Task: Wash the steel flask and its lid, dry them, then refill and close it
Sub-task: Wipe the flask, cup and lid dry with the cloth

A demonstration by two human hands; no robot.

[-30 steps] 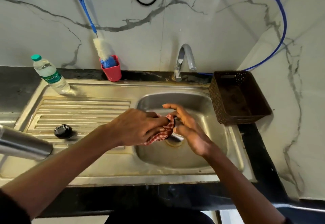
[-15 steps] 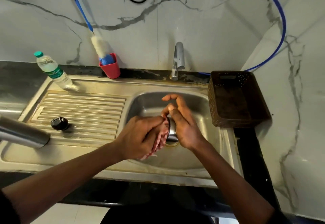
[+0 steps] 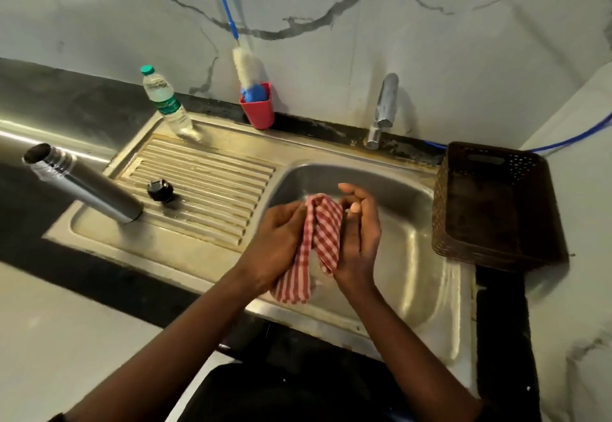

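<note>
The steel flask (image 3: 89,186) stands open-mouthed at the left end of the drainboard. Its black stopper (image 3: 160,191) lies on the ribs beside it. Over the sink basin (image 3: 407,223), my left hand (image 3: 281,243) grips a red-checked cloth (image 3: 323,239). My right hand (image 3: 359,239) curls round the other side of the cloth. The steel lid seen earlier between my palms is now almost wholly covered by the cloth.
A plastic water bottle (image 3: 167,105) stands at the back of the drainboard. A red cup (image 3: 258,107) there holds a blue-handled bottle brush (image 3: 243,67). The tap (image 3: 382,110) is behind the basin, and a brown basket (image 3: 490,203) sits to its right.
The cloth has been drawn up over the steel lid, which showed between my hands before. Both hands turned palm to palm and stayed over the basin.
</note>
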